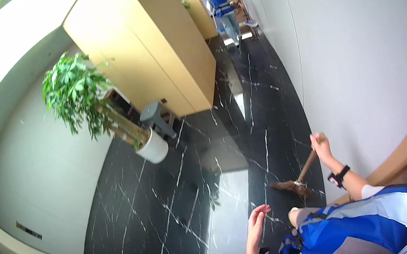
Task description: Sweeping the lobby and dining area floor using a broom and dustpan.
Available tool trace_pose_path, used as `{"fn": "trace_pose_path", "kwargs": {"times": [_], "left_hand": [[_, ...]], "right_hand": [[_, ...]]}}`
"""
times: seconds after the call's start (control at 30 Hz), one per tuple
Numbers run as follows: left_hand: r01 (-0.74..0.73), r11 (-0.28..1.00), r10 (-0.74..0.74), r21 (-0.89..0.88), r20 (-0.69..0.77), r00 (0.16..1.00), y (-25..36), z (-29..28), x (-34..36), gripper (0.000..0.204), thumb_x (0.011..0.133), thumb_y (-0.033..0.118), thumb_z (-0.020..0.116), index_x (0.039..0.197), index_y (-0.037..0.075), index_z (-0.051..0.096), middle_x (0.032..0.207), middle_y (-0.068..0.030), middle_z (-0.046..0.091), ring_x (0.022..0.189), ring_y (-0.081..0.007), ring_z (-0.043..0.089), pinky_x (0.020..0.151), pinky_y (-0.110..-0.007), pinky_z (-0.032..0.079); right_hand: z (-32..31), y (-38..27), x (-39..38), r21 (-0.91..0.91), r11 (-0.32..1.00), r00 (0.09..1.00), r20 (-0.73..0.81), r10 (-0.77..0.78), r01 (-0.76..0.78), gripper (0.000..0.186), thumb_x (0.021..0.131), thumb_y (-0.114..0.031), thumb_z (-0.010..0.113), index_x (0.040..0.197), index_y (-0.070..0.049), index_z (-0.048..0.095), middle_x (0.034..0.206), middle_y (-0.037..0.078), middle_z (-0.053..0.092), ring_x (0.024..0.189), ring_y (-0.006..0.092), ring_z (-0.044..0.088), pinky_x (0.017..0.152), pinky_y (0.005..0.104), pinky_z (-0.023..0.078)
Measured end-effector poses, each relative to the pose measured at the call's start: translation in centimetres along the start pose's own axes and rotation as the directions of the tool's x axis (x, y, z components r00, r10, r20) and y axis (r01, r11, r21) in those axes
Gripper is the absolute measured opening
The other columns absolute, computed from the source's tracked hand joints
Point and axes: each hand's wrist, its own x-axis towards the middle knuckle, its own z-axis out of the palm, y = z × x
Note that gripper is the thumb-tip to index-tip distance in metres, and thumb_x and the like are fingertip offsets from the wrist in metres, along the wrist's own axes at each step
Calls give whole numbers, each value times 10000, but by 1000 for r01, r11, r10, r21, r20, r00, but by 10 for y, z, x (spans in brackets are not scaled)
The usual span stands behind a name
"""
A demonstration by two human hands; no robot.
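Note:
A broom with a wooden handle and brown bristles slants down to the dark floor by the right wall. Its handle top is in the closed fingers of my right hand. The bristles rest on or just above the floor; I cannot tell which. My left hand hangs over the floor to the left of the broom, its fingers loosely bent and apart, with nothing in it. Each wrist wears a black band, and blue and white clothing shows below.
Black marble floor with white veins runs ahead. On the left stand a potted plant, a grey stool and a light wood cabinet. A white wall borders the right. Far down the corridor is a person in a blue vest.

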Motion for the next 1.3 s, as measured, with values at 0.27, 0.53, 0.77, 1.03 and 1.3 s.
{"fn": "trace_pose_path", "kwargs": {"times": [0.27, 0.53, 0.77, 1.03, 1.3], "left_hand": [[-632, 628, 762, -455, 527, 377, 286, 65, 186, 263, 740, 163, 375, 847, -18, 534, 944, -182, 511, 853, -306, 497, 737, -389, 363], [-654, 339, 907, -677, 420, 35, 378, 88, 291, 107, 705, 75, 509, 604, 99, 531, 698, -10, 558, 592, -97, 487, 467, -228, 301], [-511, 135, 980, -849, 191, -60, 379, 52, 422, 162, 689, 41, 483, 539, 98, 506, 630, 8, 531, 565, -84, 483, 448, -202, 303], [-699, 438, 892, -565, 173, 418, 418, -15, 551, 170, 650, 58, 551, 511, 121, 478, 529, 55, 478, 547, -33, 454, 505, -194, 314], [-392, -31, 993, -920, 14, -114, 426, 0, 781, 116, 705, 86, 496, 594, 117, 486, 578, 30, 485, 527, -51, 449, 530, -220, 344]], "right_hand": [[19, 64, 87, -376, 926, 992, 95, 78, -37, 247, 708, -131, 533, 533, -25, 394, 471, 59, 372, 450, 106, 338, 426, 260, 303], [56, 111, 207, -15, 964, 949, 168, 265, -267, 198, 727, -115, 504, 557, -58, 420, 480, 12, 448, 462, 90, 442, 446, 230, 354], [46, 201, 237, -9, 896, 870, -244, 430, -445, 190, 716, -118, 488, 542, -70, 431, 466, 6, 441, 386, 98, 424, 376, 222, 339], [23, 245, 264, -83, 762, 649, -588, 484, -643, 144, 689, -104, 450, 557, -48, 464, 447, 29, 436, 380, 131, 430, 391, 254, 365], [148, 255, 354, -304, 535, 598, -589, 545, -788, 215, 698, -153, 477, 541, -7, 464, 475, 90, 481, 424, 184, 492, 408, 291, 381]]}}
